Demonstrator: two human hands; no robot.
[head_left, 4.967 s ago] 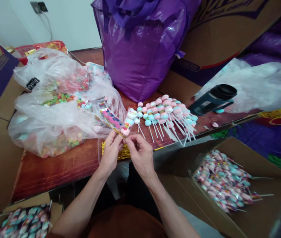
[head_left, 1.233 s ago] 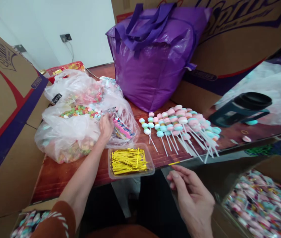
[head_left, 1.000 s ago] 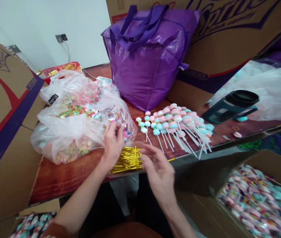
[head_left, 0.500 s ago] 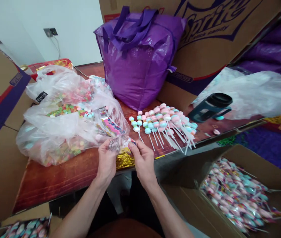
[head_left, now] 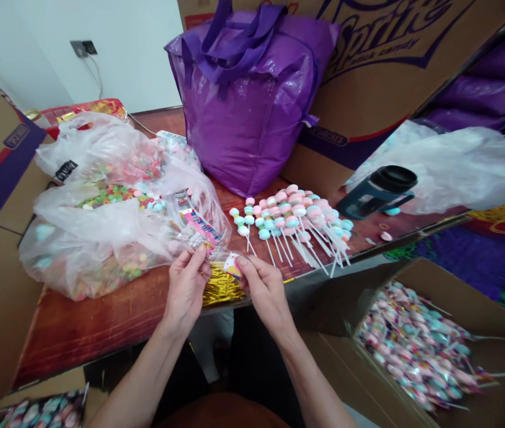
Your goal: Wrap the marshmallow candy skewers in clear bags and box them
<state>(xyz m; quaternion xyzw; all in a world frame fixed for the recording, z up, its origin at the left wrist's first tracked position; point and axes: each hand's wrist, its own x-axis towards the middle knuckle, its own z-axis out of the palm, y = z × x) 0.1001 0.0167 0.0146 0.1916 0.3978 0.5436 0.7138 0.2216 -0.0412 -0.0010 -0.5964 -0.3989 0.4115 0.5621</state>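
Both my hands meet over the near edge of the red-brown table (head_left: 101,309). My left hand (head_left: 185,285) and my right hand (head_left: 264,288) each pinch one end of a small clear printed wrapper bag (head_left: 226,260), stretched between them. Under the hands lies a clear tray of gold twist ties (head_left: 219,286). Just beyond, a pile of pink and blue marshmallow candy sticks (head_left: 294,217) lies on the table. A stack of printed wrappers (head_left: 196,224) rests against the clear plastic bags of coloured candy (head_left: 101,220) at the left.
A big purple tote bag (head_left: 248,101) stands at the back, cardboard boxes behind it. A dark mug (head_left: 379,190) lies at the right by white plastic. An open carton of wrapped candy sticks (head_left: 417,351) sits at lower right, another carton (head_left: 43,410) at lower left.
My left hand came back from the wrapper stack at the plastic bags, and my right hand rose from beside the carton. Both now pinch a wrapper over the twist-tie tray.
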